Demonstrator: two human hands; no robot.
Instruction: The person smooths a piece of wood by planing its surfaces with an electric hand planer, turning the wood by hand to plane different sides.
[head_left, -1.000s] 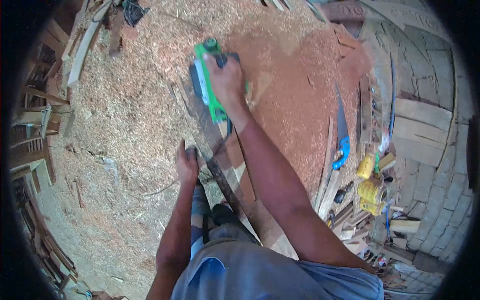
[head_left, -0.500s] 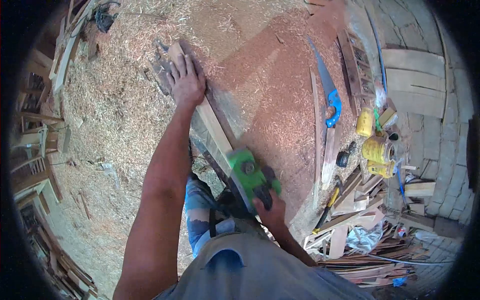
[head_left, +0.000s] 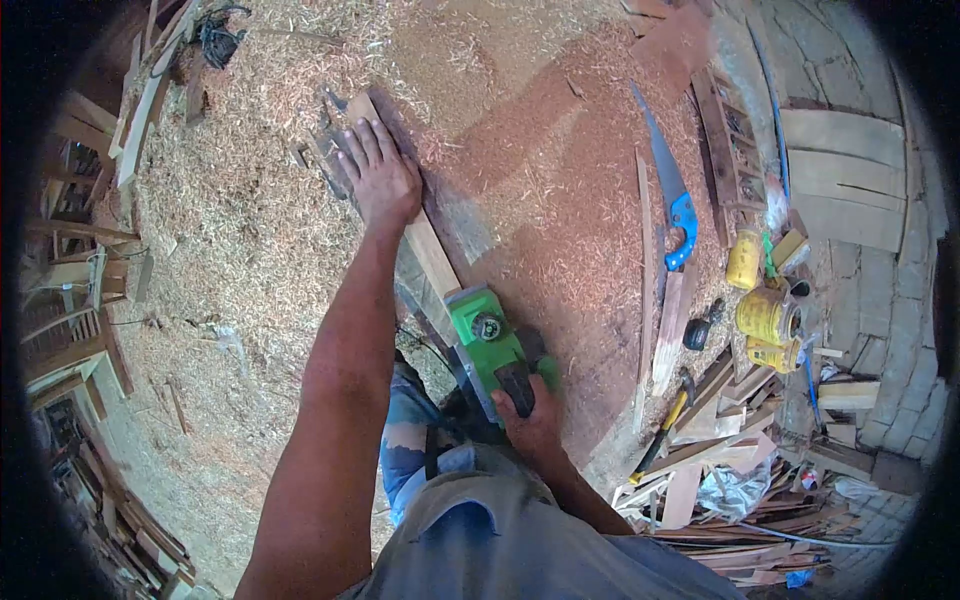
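My left hand (head_left: 385,180) lies flat on the far part of a narrow wooden board (head_left: 430,250), fingers spread and pointing away from me. Near my body, my right hand (head_left: 535,420) is wrapped round the black handle of a green electric planer (head_left: 487,335). The planer rests on the near part of the same board. Beneath the board is a darker, worn beam (head_left: 325,145), whose far end shows beyond my left hand.
Shavings cover the ground. To the right lie a blue-handled saw (head_left: 672,190), yellow containers (head_left: 765,315), a hammer with a yellow and black handle (head_left: 662,430) and wood offcuts (head_left: 715,450). More timber (head_left: 150,110) lines the left.
The planer has come from the far end towards my body, with my right hand on it. My left hand has moved forward from beside my leg onto the board.
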